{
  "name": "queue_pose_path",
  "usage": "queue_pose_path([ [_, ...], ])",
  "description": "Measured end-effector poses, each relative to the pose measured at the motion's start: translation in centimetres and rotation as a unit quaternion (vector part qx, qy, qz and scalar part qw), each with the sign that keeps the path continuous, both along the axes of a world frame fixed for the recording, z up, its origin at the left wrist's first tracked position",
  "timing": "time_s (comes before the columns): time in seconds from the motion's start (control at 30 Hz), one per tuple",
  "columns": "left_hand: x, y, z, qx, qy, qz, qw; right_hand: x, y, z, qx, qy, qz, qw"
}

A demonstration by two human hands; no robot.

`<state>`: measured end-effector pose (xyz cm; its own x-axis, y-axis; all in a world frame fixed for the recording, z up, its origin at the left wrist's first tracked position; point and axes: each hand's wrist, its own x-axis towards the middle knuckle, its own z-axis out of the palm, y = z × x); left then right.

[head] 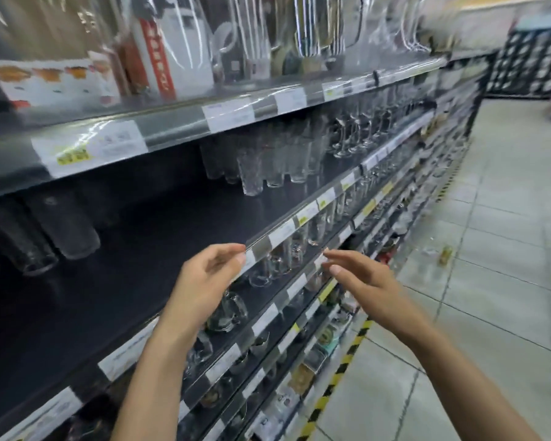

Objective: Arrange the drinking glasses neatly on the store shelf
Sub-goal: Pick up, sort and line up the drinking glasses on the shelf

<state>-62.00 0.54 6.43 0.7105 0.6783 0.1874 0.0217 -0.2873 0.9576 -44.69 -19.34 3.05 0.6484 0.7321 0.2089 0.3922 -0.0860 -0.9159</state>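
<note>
The dark store shelf [159, 237] runs from lower left to upper right. A cluster of tall textured clear drinking glasses [261, 160] stands on it further along, and dark tumblers [61, 230] stand at its left. Past the cluster is a row of wine glasses [357, 135]. More clear glasses [283, 259] sit on the shelf below. My left hand [204, 281] hovers in front of the shelf's front edge, fingers loosely curled, holding nothing. My right hand [360, 278] is beside it, fingers stretched toward the price strip, empty.
Packaged goods in plastic fill the top shelf [172, 58]. Price labels [226, 114] line every shelf edge. Lower shelves hold several glass items and boxes. A tiled aisle floor [490, 281] with a yellow-black stripe [341, 370] runs along the right; a small object [445, 254] lies on it.
</note>
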Motion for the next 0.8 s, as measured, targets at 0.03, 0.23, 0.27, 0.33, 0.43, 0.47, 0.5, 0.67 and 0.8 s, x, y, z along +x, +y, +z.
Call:
queue_pose_path([
  [0.03,1.3,-0.5,0.0,0.003,0.002,-0.012,1.000,0.8,-0.9,0.0,0.008,0.005,-0.013,1.000],
  [0.23,8.9,-2.2,-0.4,-0.007,0.005,-0.046,0.999,7.6,-3.9,-0.4,0.045,0.019,-0.074,0.996],
  [0.27,10.3,-2.4,-0.5,-0.009,0.003,-0.047,0.999,9.1,-4.1,-0.6,0.047,0.021,-0.078,0.996],
  [0.33,13.3,-2.6,-0.7,-0.011,-0.001,-0.039,0.999,12.2,-4.2,-0.8,0.052,0.027,-0.080,0.995],
  [0.43,18.4,-2.8,-1.0,-0.008,-0.002,-0.016,1.000,17.9,-3.9,-0.7,0.056,0.033,-0.063,0.996],
  [0.47,20.2,-2.9,-1.0,-0.010,-0.004,-0.006,1.000,20.0,-3.8,-0.5,0.053,0.035,-0.054,0.997],
  [0.5,21.9,-3.0,-1.0,-0.013,-0.007,0.005,1.000,22.1,-3.6,-0.3,0.050,0.036,-0.046,0.997],
  [0.67,30.6,-3.1,-1.2,-0.025,-0.015,0.066,0.997,32.0,-2.4,0.2,0.024,0.039,0.001,0.999],
  [0.8,36.4,-2.8,-1.0,-0.022,0.002,0.128,0.992,38.3,-0.2,0.1,0.000,0.047,0.035,0.998],
])
